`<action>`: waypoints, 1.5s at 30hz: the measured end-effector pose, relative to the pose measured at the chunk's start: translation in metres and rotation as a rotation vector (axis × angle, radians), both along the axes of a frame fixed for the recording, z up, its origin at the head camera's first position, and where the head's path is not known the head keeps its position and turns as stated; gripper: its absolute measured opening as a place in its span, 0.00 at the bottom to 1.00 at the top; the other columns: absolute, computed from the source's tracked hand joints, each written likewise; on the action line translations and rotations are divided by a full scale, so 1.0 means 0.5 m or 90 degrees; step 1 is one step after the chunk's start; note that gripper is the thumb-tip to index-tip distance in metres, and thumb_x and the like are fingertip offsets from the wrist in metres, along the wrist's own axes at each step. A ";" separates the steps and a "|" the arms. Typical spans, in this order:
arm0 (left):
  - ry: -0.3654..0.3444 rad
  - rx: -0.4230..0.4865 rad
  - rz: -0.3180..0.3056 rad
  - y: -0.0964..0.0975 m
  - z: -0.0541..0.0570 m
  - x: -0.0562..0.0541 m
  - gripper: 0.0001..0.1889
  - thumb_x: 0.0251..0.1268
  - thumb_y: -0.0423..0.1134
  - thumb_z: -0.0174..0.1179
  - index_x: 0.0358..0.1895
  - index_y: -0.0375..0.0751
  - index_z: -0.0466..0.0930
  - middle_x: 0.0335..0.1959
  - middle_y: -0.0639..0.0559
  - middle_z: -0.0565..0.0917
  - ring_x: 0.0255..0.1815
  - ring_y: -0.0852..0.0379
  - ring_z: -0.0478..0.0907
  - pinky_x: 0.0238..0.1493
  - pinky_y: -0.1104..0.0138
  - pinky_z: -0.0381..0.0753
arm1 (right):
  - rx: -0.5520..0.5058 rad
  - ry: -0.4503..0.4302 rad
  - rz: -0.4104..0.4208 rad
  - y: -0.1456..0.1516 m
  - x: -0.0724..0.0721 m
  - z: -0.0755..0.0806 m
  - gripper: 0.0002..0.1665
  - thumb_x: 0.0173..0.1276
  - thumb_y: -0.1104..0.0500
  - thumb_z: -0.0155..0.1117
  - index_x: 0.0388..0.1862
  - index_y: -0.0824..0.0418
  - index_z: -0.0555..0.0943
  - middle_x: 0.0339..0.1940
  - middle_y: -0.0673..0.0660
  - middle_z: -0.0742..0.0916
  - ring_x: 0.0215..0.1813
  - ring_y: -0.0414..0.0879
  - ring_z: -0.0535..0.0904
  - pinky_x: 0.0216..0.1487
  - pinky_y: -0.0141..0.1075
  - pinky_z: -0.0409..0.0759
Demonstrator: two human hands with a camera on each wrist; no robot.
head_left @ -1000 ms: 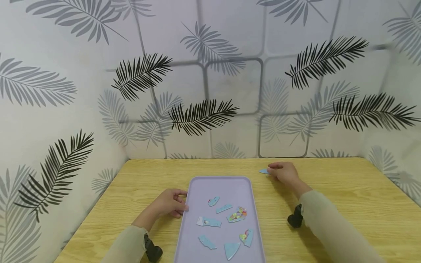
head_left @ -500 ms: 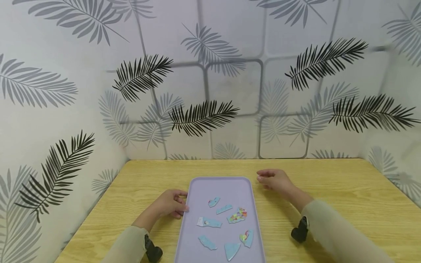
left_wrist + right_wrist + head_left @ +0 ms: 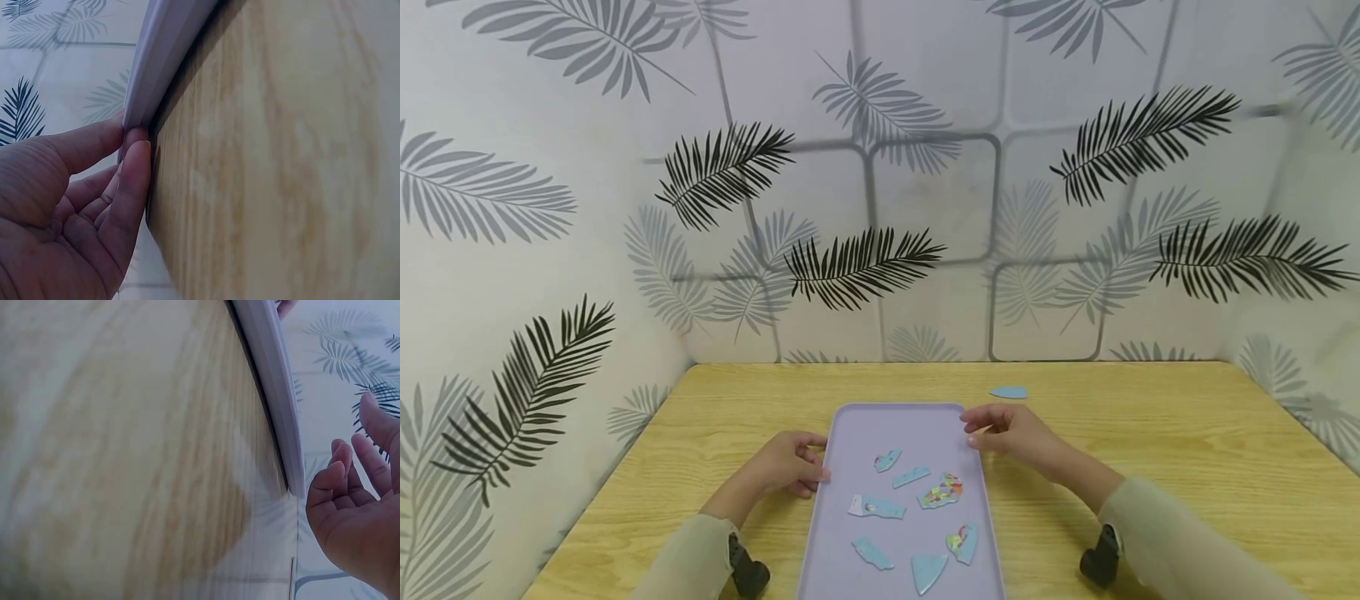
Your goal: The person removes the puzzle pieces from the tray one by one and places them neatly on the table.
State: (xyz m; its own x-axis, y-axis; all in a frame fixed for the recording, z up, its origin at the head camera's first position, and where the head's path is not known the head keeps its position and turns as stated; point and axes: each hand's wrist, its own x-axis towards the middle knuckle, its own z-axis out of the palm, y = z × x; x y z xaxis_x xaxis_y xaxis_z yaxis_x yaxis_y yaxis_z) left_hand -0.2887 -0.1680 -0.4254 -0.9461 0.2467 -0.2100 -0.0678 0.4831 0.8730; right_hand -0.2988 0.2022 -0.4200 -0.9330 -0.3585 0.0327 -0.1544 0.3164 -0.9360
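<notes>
The left edge of the tray [image 3: 910, 429] is held by the left hand [image 3: 786, 463], its thumb and bent fingers clamped there. The right hand [image 3: 1017, 435] is poised by the far right corner, fingers loosely bent, thumb apart. Seven flat pieces [image 3: 880, 506] are spread on the tray; beyond it, a blue piece [image 3: 1009, 392] is seen on the tabletop [image 3: 1142, 404].

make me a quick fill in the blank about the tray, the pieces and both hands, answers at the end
The tray shows ____ separate pieces lying in it. The lone piece on the table is coloured ____. The left hand touches the tray's ____ side. The right hand holds ____.

Missing words: seven; blue; left; nothing
</notes>
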 end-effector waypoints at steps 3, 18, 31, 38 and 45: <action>0.000 -0.001 0.007 0.000 -0.001 -0.001 0.30 0.55 0.25 0.68 0.63 0.27 0.71 0.31 0.44 0.77 0.25 0.53 0.79 0.26 0.62 0.84 | 0.007 0.013 0.049 -0.005 0.011 0.002 0.24 0.63 0.63 0.70 0.56 0.72 0.78 0.48 0.66 0.82 0.39 0.48 0.73 0.36 0.31 0.77; 0.004 0.003 0.001 0.003 0.000 -0.001 0.30 0.55 0.25 0.68 0.63 0.27 0.70 0.31 0.45 0.77 0.24 0.53 0.79 0.25 0.62 0.84 | 0.123 0.081 0.151 -0.029 0.027 -0.009 0.26 0.54 0.59 0.78 0.52 0.64 0.83 0.40 0.56 0.83 0.36 0.48 0.72 0.33 0.30 0.72; 0.003 0.004 -0.005 0.004 0.005 -0.001 0.31 0.55 0.25 0.68 0.63 0.26 0.70 0.31 0.45 0.77 0.24 0.53 0.79 0.25 0.61 0.84 | 0.163 0.099 0.172 -0.037 0.031 -0.018 0.26 0.50 0.58 0.80 0.49 0.58 0.84 0.38 0.53 0.79 0.40 0.48 0.68 0.39 0.32 0.69; 0.003 0.002 -0.006 0.003 0.006 -0.002 0.31 0.55 0.25 0.68 0.64 0.26 0.69 0.31 0.44 0.77 0.24 0.53 0.79 0.25 0.62 0.84 | 0.166 0.096 0.187 -0.038 0.031 -0.018 0.26 0.50 0.58 0.79 0.50 0.58 0.83 0.42 0.53 0.80 0.43 0.48 0.68 0.43 0.33 0.68; -0.004 0.003 -0.004 0.002 0.000 -0.002 0.31 0.55 0.25 0.68 0.64 0.27 0.69 0.31 0.44 0.78 0.24 0.53 0.80 0.26 0.63 0.84 | 0.173 0.107 0.204 -0.043 0.035 -0.014 0.25 0.50 0.60 0.79 0.49 0.60 0.84 0.41 0.53 0.80 0.44 0.48 0.67 0.44 0.34 0.66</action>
State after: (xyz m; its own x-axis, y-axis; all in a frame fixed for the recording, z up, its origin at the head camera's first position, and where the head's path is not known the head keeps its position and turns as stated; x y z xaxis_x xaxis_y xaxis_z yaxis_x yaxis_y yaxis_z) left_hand -0.2897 -0.1671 -0.4255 -0.9430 0.2536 -0.2155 -0.0708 0.4798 0.8745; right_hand -0.2811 0.1807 -0.4273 -0.7636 -0.6445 0.0395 -0.4275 0.4586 -0.7791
